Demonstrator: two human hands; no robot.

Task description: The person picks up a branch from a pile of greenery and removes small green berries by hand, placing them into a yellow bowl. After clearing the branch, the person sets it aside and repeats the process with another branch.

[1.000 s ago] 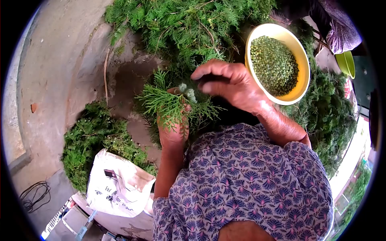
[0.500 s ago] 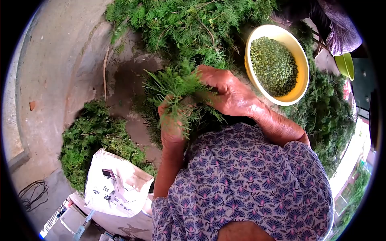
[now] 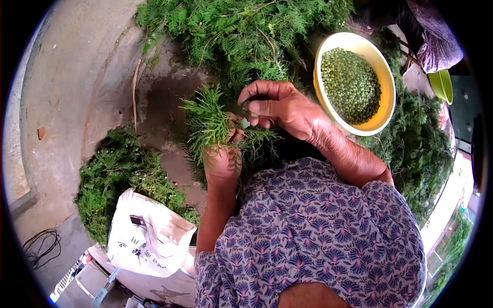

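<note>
My left hand (image 3: 222, 160) is closed around a leafy evergreen sprig (image 3: 209, 115), whose flat green fronds fan out past the fingers. Just to its right, my right hand (image 3: 287, 109) has thumb and fingers bent in a pinch beside the sprig's stem end. A small pale green bit (image 3: 244, 123) shows between the two hands. Whatever lies between the right fingertips is too small to name. Up and to the right stands a cream-yellow basin (image 3: 322, 84), holding many small round green cones (image 3: 349, 82).
A large heap of cut evergreen branches (image 3: 246, 36) lies beyond my hands. A smaller pile (image 3: 118, 174) is at the left, next to a white sack (image 3: 149, 236). More branches (image 3: 421, 149) lie at the right. Another person's patterned sleeve (image 3: 436, 41) is near a green bowl (image 3: 440, 86).
My right hand has pulled its fingers in from the foliage to a pinch near the stem. The sprig in my left hand has turned, and its fronds now point up and left.
</note>
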